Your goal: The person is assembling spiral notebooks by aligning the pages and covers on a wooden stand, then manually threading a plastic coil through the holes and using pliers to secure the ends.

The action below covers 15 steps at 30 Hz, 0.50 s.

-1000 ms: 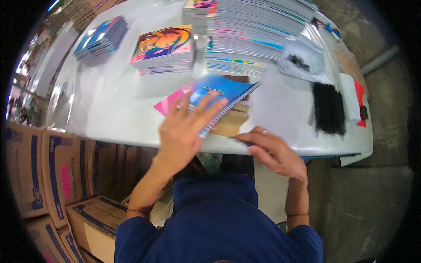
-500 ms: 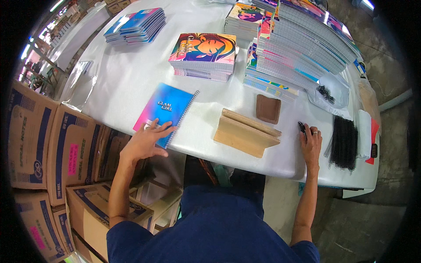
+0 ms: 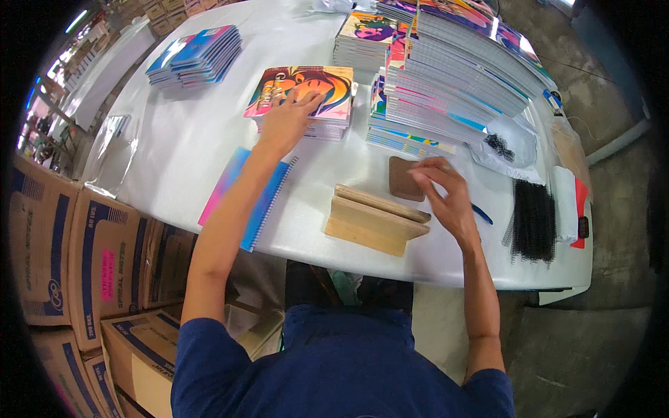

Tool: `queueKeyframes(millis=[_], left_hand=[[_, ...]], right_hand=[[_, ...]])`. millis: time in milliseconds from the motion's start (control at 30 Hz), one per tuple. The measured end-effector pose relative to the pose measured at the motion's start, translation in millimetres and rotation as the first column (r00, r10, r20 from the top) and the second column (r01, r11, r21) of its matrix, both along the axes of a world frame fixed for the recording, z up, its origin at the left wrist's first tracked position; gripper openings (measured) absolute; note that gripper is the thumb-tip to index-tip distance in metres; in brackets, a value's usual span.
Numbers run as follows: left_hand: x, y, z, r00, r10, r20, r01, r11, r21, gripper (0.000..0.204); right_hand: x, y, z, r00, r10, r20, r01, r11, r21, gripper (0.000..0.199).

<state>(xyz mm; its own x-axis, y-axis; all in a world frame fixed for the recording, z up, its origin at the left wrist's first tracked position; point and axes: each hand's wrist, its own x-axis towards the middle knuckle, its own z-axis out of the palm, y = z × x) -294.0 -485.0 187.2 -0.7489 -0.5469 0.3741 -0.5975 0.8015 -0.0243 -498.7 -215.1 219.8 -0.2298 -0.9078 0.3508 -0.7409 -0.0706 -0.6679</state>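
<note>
My left hand (image 3: 287,124) lies with fingers spread on the top of a stack of colourful printed books (image 3: 334,94). Beneath my left forearm is a blue-and-pink spiral notebook (image 3: 272,198) with its wire coil on the right side; the arm hides part of its cover. My right hand (image 3: 448,194) is over the right edge of a brown square pad (image 3: 403,182), thumb and fingers loosely curved, and nothing shows in it. Whether the fingertips touch the pad I cannot tell. A slim blue-handled tool (image 3: 482,214) lies beside that hand, partly hidden.
A slotted wooden block (image 3: 373,226) stands near the front edge. Black wire coils (image 3: 533,223) lie at the right, below a plastic bag (image 3: 509,157) of coils. Tall stacks of wire-edged books (image 3: 453,90) fill the back right. Blue notebooks (image 3: 209,56) are piled far left; cartons (image 3: 111,258) stand left.
My left hand has moved from the spiral notebook up to the stack of books. My right hand has let go of the dark tool and moved left to the brown pad.
</note>
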Motion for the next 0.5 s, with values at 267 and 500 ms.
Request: queueKeyframes(millis=[267, 500], left_hand=[[36.7, 69.8, 6.3, 0.986, -0.134, -0.097, 0.144, 0.984, 0.106, 0.061], [81.8, 60.5, 15.3, 0.358, 0.24, -0.902, 0.439, 0.81, 0.39, 0.107]], right_hand=[[36.9, -139.3, 13.4, 0.149, -0.049, 0.988, -0.475, 0.872, 0.115, 0.045], [42.5, -55.2, 58.0, 0.938, 0.206, 0.279, -0.213, 0.977, -0.002, 0.025]])
